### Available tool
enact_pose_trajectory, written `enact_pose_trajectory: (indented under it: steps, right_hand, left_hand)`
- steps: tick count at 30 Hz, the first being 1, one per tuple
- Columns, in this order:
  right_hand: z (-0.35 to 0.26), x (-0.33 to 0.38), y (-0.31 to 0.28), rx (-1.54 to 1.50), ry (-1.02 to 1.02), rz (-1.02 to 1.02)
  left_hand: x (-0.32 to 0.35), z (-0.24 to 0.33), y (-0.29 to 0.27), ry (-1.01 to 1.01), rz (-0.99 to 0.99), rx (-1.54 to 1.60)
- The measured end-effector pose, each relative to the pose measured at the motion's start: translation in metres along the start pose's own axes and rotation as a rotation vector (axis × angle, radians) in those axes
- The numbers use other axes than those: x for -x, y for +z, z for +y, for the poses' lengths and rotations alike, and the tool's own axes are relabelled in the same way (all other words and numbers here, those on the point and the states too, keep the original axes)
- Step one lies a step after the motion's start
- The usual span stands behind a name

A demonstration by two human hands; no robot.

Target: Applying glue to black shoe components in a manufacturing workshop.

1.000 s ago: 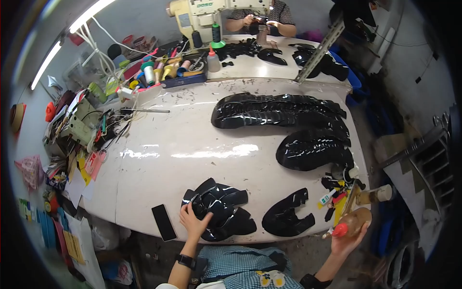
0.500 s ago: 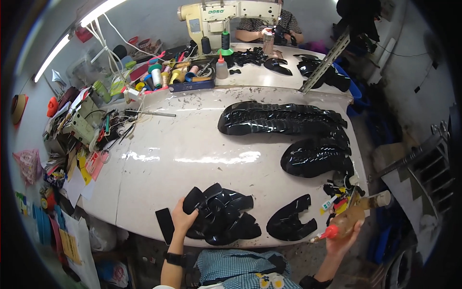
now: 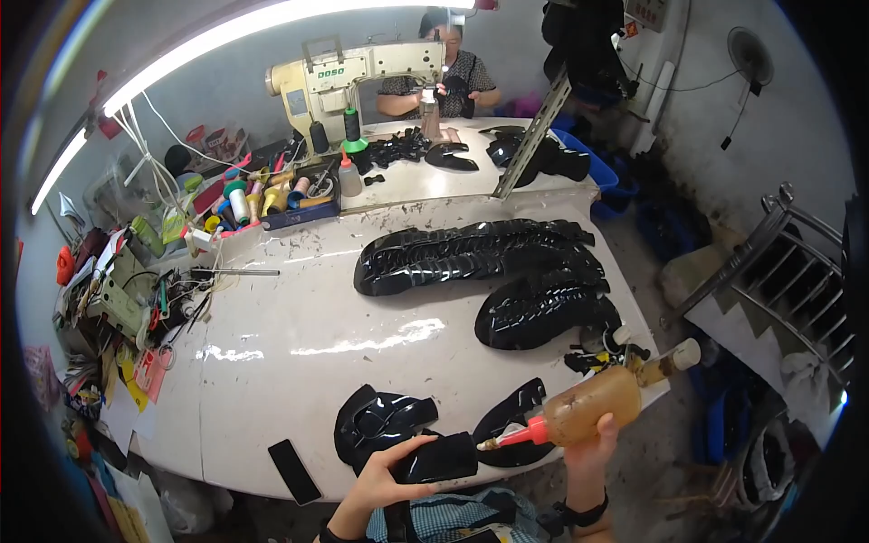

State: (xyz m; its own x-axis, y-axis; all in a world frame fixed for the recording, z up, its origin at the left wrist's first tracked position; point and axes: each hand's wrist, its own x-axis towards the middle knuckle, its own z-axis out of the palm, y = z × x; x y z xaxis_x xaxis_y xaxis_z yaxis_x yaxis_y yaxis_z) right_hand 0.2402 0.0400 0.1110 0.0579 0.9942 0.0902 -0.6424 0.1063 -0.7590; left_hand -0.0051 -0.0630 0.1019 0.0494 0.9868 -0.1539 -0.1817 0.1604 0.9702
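Observation:
Close to the table's near edge, my left hand (image 3: 385, 480) grips a glossy black shoe-upper piece (image 3: 436, 460), thumb and fingers on opposite sides. A squeeze bottle of amber liquid (image 3: 593, 404), probably glue, lies tilted in my right hand (image 3: 593, 450). Its red cap and nozzle point left, with the tip right at the held piece's edge; whether they touch I cannot tell. Just beyond my left hand is a small pile of similar black pieces (image 3: 376, 418). Partly hidden under the nozzle, another curved black piece (image 3: 514, 412) rests on the table.
A black phone (image 3: 294, 471) lies left of my hand. Long overlapped rows of black pieces (image 3: 471, 258) stretch across the far right of the table (image 3: 262, 317). Thread spools (image 3: 237, 204) and clutter line the left. Beyond stands a sewing machine (image 3: 353, 77), with a person seated behind it.
My left hand has lifted one black piece from the pile and brought it rightward. My right hand has swung the bottle left until its nozzle meets that piece's edge. The view has shifted.

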Motion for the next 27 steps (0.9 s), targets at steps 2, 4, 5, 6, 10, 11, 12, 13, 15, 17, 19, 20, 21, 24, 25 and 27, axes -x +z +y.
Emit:
enact_pose_trajectory:
  steps: [2, 4, 5, 6, 10, 11, 12, 13, 15, 17, 19, 20, 21, 24, 25, 27]
  right_hand:
    - [0.001, -0.001, -0.005, 0.113, -0.013, -0.078]
    - [0.000, -0.002, -0.004, 0.109, -0.015, -0.094]
    - [0.000, -0.003, -0.003, 0.107, -0.012, -0.105]
    - [0.000, -0.003, -0.001, 0.105, -0.014, -0.108]
    - [0.000, -0.007, 0.003, 0.189, -0.065, -0.129]
    - [0.001, -0.007, 0.002, 0.202, -0.075, -0.122]
    - [0.000, -0.008, 0.003, 0.201, -0.076, -0.122]
    - [0.001, -0.009, 0.004, 0.202, -0.094, -0.123]
    - [0.000, -0.011, 0.005, 0.202, -0.115, -0.122]
    - [0.000, -0.013, 0.006, 0.204, -0.094, -0.124]
    - [0.000, -0.015, 0.009, 0.155, -0.060, -0.080]
    - [0.000, -0.015, 0.011, 0.108, -0.023, -0.037]
    - [0.001, -0.016, 0.012, 0.108, -0.023, -0.036]
    - [0.003, -0.018, 0.012, 0.100, -0.043, -0.039]
    - [0.006, -0.019, 0.009, 0.151, -0.078, -0.057]
    - [0.007, -0.020, 0.007, 0.201, -0.114, -0.073]
  left_hand:
    - [0.000, 0.003, 0.003, -0.004, -0.004, 0.002]
    - [-0.001, 0.006, 0.004, 0.019, -0.006, -0.024]
    - [-0.001, 0.008, 0.006, 0.008, -0.008, -0.044]
    - [-0.001, 0.010, 0.007, -0.003, -0.011, -0.064]
    - [-0.002, 0.008, 0.006, 0.014, -0.013, -0.093]
    - [-0.003, 0.008, 0.007, 0.017, -0.010, -0.088]
    - [-0.003, 0.008, 0.007, 0.020, -0.007, -0.083]
    - [-0.004, 0.009, 0.008, 0.020, -0.008, -0.085]
    - [-0.005, 0.011, 0.009, 0.031, -0.022, -0.085]
    - [-0.006, 0.012, 0.009, 0.028, -0.027, -0.089]
    - [-0.006, 0.011, 0.009, 0.024, -0.029, -0.091]
    - [-0.007, 0.010, 0.008, 0.035, -0.025, -0.093]
    - [-0.007, 0.009, 0.008, 0.046, -0.021, -0.094]
    - [-0.009, 0.009, 0.008, 0.049, -0.024, -0.088]
    - [-0.009, 0.009, 0.008, 0.048, -0.025, -0.089]
    - [-0.010, 0.012, 0.009, 0.039, -0.022, -0.097]
